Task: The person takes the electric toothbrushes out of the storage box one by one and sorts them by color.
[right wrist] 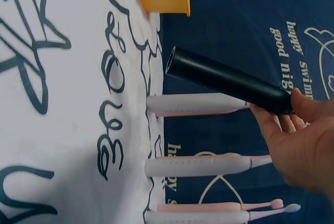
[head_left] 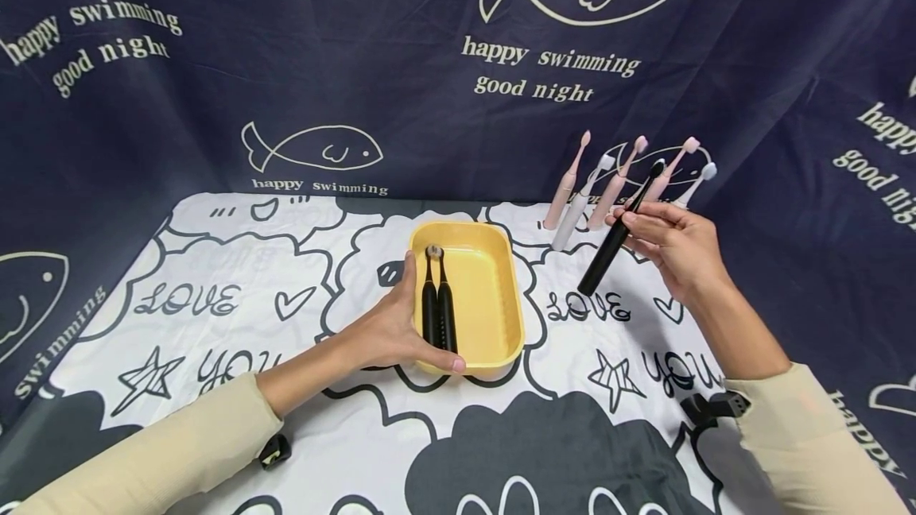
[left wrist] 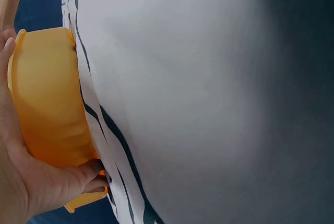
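In the head view my left hand (head_left: 390,332) grips the near left corner of a yellow plastic tray (head_left: 510,292), thumb at the near rim, fingers along the left side. Two black electric toothbrushes (head_left: 438,304) lie side by side inside, against the left wall. My right hand (head_left: 676,249) pinches a third black electric toothbrush (head_left: 608,257) near its neck, tilted with the handle end down and clear of the table. The right wrist view shows the base of this black toothbrush (right wrist: 219,75). In the left wrist view, fingers touch the tray's outer wall (left wrist: 49,93).
Pink and white electric toothbrushes (head_left: 565,221) stand upright in a group behind my right hand, at the back right of the table. A white cloth with black drawings (head_left: 236,261) covers the table. Navy fabric with fish prints (head_left: 401,46) hangs behind.
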The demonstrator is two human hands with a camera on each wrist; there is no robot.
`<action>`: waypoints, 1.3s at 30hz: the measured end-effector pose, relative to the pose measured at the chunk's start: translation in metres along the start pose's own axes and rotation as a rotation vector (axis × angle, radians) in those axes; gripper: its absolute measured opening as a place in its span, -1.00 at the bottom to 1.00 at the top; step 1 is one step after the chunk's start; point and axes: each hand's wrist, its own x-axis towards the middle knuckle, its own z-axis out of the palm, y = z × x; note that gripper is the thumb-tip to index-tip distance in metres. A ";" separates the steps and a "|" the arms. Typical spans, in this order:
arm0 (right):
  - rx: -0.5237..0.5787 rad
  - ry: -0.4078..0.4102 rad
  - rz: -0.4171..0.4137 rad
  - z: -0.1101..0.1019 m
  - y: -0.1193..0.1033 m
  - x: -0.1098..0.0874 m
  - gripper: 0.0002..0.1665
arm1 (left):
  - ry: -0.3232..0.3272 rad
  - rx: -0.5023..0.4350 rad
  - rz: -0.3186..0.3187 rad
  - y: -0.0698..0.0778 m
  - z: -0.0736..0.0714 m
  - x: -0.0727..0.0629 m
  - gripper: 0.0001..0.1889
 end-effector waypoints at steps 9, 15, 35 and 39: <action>0.049 0.025 -0.014 -0.016 0.000 0.004 -0.82 | 0.000 -0.016 0.004 0.000 0.000 0.000 1.01; 0.072 0.062 -0.021 -0.025 0.001 0.007 -0.77 | 0.002 -0.029 0.018 -0.001 0.000 0.001 1.01; 0.135 0.165 -0.061 -0.056 0.008 0.011 -0.73 | 0.002 -0.040 0.036 -0.002 -0.001 0.002 1.01; 0.147 0.179 -0.069 -0.062 0.008 0.012 -0.75 | 0.001 -0.051 0.041 -0.003 0.000 0.003 1.02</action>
